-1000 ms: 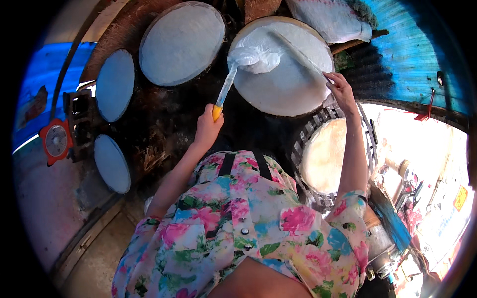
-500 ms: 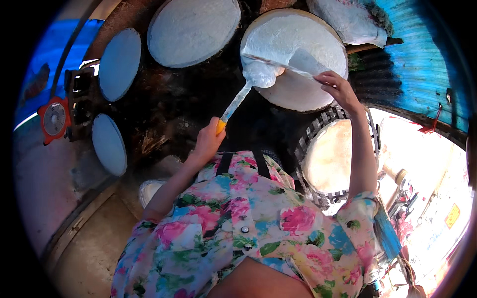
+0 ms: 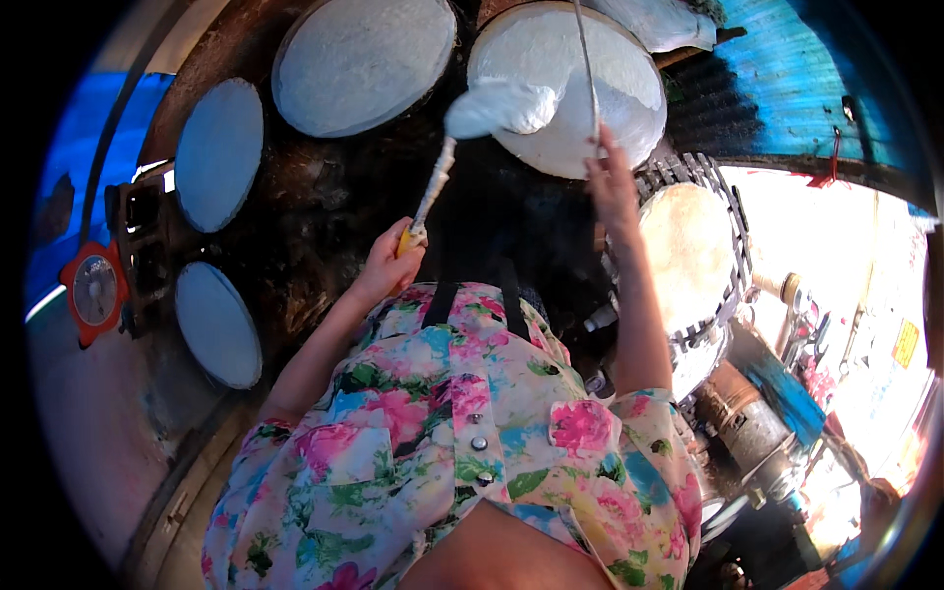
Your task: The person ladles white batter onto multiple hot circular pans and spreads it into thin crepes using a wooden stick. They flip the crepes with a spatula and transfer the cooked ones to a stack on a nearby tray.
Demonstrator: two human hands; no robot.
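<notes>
My left hand (image 3: 393, 258) is closed around the yellow handle of a tool (image 3: 433, 187). Its shaft is coated white, and its bulky, rounded white head is blurred over the near left part of a round white disc (image 3: 526, 44). The fingers of my right hand (image 3: 612, 187) pinch one end of a thin stick (image 3: 588, 64), which points away from me across the same disc. A greyish, smoother patch shows on the disc right of the stick. Whether the tool's head touches the disc, I cannot tell.
Other round white discs (image 3: 364, 67) stand in a dark surface to the left. A slatted basket (image 3: 737, 231) with a pale round top is by my right forearm. Blue corrugated sheeting (image 3: 787, 98) borders the far right. An orange fan (image 3: 95, 292) is at the far left.
The stick has swung from lying crosswise to pointing away from me. My right hand has moved left. The tool in my left hand has shifted slightly left, its head rising and blurring.
</notes>
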